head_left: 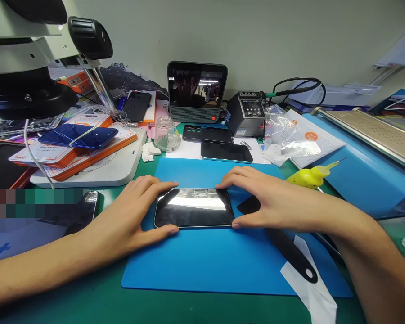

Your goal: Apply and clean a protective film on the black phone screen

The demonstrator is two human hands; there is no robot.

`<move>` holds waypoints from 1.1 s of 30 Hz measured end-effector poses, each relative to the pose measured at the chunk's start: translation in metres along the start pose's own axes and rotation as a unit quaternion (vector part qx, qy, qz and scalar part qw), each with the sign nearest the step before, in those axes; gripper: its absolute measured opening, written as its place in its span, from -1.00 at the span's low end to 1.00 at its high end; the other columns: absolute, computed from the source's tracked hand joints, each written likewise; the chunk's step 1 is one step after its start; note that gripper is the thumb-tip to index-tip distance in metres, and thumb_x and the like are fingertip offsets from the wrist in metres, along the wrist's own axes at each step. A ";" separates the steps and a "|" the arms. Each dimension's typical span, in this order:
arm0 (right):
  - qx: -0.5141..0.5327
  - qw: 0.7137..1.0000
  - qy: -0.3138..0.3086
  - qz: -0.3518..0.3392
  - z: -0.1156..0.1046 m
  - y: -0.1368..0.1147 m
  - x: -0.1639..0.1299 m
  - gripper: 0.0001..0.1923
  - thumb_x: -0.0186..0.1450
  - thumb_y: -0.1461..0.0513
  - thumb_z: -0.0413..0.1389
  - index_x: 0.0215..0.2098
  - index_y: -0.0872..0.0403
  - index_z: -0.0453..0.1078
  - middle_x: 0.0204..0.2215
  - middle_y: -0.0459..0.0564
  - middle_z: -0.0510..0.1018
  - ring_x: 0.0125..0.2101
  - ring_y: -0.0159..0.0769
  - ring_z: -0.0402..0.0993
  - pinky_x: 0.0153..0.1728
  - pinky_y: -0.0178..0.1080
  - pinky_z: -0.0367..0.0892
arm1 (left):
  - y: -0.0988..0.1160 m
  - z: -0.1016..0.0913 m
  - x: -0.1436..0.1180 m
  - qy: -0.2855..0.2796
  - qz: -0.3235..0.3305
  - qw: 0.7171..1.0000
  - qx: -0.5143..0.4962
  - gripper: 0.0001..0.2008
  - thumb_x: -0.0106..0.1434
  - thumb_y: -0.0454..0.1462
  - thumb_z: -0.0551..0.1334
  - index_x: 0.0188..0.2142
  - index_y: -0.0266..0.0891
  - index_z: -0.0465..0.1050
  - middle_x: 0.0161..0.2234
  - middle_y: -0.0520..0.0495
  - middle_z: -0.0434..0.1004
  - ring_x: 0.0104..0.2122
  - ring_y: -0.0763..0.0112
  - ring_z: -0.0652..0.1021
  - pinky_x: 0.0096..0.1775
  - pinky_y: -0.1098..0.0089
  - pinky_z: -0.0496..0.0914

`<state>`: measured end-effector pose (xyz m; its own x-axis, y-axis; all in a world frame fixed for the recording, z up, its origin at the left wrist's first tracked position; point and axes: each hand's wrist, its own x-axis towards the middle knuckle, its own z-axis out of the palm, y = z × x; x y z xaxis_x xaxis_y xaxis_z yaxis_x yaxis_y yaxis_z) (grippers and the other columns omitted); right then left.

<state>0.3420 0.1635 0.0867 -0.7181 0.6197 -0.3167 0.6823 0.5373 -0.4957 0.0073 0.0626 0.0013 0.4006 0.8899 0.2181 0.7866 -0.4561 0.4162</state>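
Note:
A smartphone (194,209) with a glossy dark screen lies flat on the blue mat (202,261), a bright reflection across it. My left hand (138,211) grips its left end, thumb on the near edge and fingers on the far edge. At the other end my right hand (256,198) holds it the same way, thumb at the near corner. Partly hidden under my right hand is a black-handled tool (290,254), its dark flat blade (249,205) showing left of the palm. A white tissue (310,288) lies under the handle.
A microscope (27,67) overhangs the left side. Behind the mat are a glass jar (167,135), a second phone (227,152), a phone back cover (207,134), a smart display (197,92) and a soldering station (245,114). A yellow needle bottle (308,177) lies beyond my right wrist.

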 end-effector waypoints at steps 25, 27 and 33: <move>-0.006 1.000 -0.010 0.010 0.002 0.006 0.001 -0.20 0.29 -0.27 0.37 0.38 -0.19 0.48 0.35 0.06 0.47 0.29 0.23 0.41 0.24 0.19 0.41 | 0.009 -0.001 0.002 0.009 -0.017 1.000 0.008 -0.37 0.54 0.14 0.27 0.45 0.08 0.19 0.30 -0.08 0.45 0.29 0.04 0.50 0.32 0.04 0.41; -0.006 1.000 -0.010 0.012 0.002 0.005 0.002 -0.20 0.29 -0.26 0.38 0.39 -0.18 0.48 0.35 0.06 0.47 0.29 0.23 0.42 0.23 0.18 0.41 | 0.009 -0.001 0.002 0.010 -0.019 1.000 0.011 -0.36 0.53 0.14 0.28 0.46 0.09 0.18 0.32 -0.08 0.43 0.31 0.05 0.49 0.34 0.04 0.41; 0.000 1.000 -0.018 0.020 0.001 0.004 0.002 -0.19 0.30 -0.23 0.39 0.43 -0.18 0.47 0.36 0.05 0.46 0.29 0.21 0.42 0.21 0.13 0.42 | 0.009 -0.002 0.002 0.003 -0.026 1.000 0.011 -0.34 0.52 0.16 0.29 0.46 0.11 0.16 0.32 -0.07 0.44 0.32 0.05 0.48 0.35 0.02 0.42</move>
<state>0.3436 0.1664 0.0830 -0.6952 0.6196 -0.3643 0.7099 0.5125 -0.4830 0.0140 0.0601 0.0071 0.3552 0.9126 0.2024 0.8170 -0.4083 0.4073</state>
